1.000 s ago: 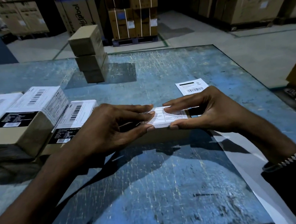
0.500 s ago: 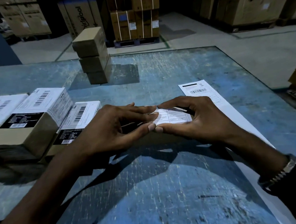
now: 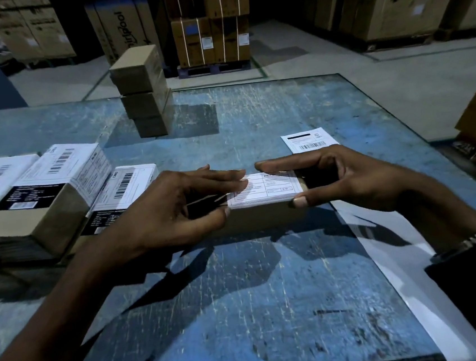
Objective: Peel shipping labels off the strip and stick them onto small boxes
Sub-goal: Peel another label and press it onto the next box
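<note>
A small brown box (image 3: 264, 218) lies on the blue table (image 3: 244, 312) in the middle of the view. A white shipping label (image 3: 271, 189) covers its top. My left hand (image 3: 169, 208) lays straight fingers flat on the label's left part, thumb against the box's front side. My right hand (image 3: 357, 179) pinches the box's right end, index finger on the far edge and thumb at the near right corner. The label strip (image 3: 309, 141) lies behind my right hand, and its white backing (image 3: 392, 267) runs toward the lower right corner.
Three labelled boxes (image 3: 56, 193) sit close together at the left. A stack of three plain brown boxes (image 3: 142, 93) stands at the table's back. Large cartons on pallets (image 3: 208, 24) stand on the floor beyond. The table's right edge is near my right wrist.
My hands have slid apart along the box top. The right hand moved to the box's right end, and more of the label now shows between the hands.
</note>
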Motion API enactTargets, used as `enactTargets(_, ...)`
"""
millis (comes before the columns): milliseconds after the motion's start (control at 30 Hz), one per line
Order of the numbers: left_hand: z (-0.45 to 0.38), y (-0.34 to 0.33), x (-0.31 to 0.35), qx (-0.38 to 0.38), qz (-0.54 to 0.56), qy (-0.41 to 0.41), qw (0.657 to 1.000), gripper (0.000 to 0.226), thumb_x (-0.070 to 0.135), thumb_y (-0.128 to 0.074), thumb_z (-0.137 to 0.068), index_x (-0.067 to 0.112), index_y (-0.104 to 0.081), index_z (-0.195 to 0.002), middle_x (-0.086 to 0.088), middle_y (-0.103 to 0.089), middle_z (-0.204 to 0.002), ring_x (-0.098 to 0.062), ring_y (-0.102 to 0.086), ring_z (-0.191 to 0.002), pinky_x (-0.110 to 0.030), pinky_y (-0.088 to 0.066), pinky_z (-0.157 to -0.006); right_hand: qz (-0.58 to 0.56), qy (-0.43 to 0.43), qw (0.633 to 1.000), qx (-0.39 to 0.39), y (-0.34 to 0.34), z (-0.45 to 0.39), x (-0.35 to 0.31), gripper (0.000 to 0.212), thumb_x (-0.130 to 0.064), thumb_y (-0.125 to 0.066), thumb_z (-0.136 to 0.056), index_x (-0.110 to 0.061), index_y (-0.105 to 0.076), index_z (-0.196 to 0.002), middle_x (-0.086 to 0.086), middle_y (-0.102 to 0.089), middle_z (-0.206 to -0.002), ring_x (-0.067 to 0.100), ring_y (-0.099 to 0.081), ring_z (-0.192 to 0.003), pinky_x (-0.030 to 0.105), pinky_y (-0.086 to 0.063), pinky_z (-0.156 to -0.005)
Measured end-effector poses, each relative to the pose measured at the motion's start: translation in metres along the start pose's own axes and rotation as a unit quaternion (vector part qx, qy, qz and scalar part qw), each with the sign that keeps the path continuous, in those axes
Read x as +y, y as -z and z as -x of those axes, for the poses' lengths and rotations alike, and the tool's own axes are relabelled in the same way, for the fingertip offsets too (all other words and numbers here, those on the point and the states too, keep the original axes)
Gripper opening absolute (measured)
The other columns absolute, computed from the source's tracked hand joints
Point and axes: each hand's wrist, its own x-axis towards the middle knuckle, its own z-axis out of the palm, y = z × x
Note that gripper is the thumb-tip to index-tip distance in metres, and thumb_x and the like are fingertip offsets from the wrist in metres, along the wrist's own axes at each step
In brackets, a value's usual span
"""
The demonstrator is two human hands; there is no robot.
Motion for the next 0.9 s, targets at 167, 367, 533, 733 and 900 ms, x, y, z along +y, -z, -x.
enactTargets(167,-0.001,-0.022,0.015,0.127,-0.004,0.033,0.991,0.049,0.053,-0.083,-0.088,0.019,-0.08,-0.124,0.011,-0.074,-0.13,0.007,-0.068,-0.118,-0.022,-0.056,-0.103,-0.005,-0.005,0.999,0.033,-0.003,-0.001,0.001,0.069,-0.008,-0.084,-0.079,-0.023,-0.066,-0.143,-0.01,-0.071,-0.141,0.011,-0.065,-0.133,0.028,-0.054,-0.109)
enactTargets(367,-0.003,-0.033,0.015,0.155,-0.052,0.006,0.986,0.051,0.054,-0.079,-0.087,0.018,-0.08,-0.123,0.007,-0.076,-0.128,-0.001,-0.072,-0.112,-0.034,-0.064,-0.091,0.121,0.033,0.981,0.147,-0.021,-0.011,0.006,0.056,-0.037,-0.092,-0.074,-0.036,-0.075,-0.127,-0.022,-0.076,-0.122,0.0,-0.071,-0.116,0.024,-0.06,-0.093)
enactTargets(533,-0.002,-0.03,0.017,0.134,-0.028,0.031,0.99,0.047,0.05,-0.078,-0.088,0.021,-0.079,-0.124,0.013,-0.074,-0.131,0.002,-0.07,-0.117,-0.032,-0.063,-0.093,0.08,-0.004,0.994,0.08,-0.002,-0.005,0.004,0.059,-0.03,-0.083,-0.083,-0.031,-0.07,-0.141,-0.016,-0.072,-0.139,0.003,-0.066,-0.129,0.027,-0.053,-0.11)
enactTargets(733,0.0,-0.015,0.006,0.068,0.04,0.053,0.995,0.043,0.033,-0.078,-0.096,0.026,-0.071,-0.138,0.018,-0.071,-0.137,0.002,-0.064,-0.128,-0.035,-0.055,-0.11,-0.057,-0.011,0.998,0.007,0.008,0.002,0.01,0.064,0.005,-0.071,-0.09,-0.012,-0.057,-0.15,0.007,-0.063,-0.153,0.023,-0.058,-0.142,0.034,-0.049,-0.117)
enactTargets(900,0.002,-0.009,0.003,0.039,0.085,0.056,0.994,0.07,0.033,-0.076,-0.089,0.033,-0.049,-0.154,0.017,-0.066,-0.143,0.002,-0.057,-0.137,-0.029,-0.05,-0.114,-0.074,-0.008,0.997,0.002,0.003,-0.002,0.012,0.084,0.004,-0.083,-0.083,-0.025,-0.052,-0.156,-0.005,-0.06,-0.156,0.016,-0.056,-0.144,0.033,-0.049,-0.116)
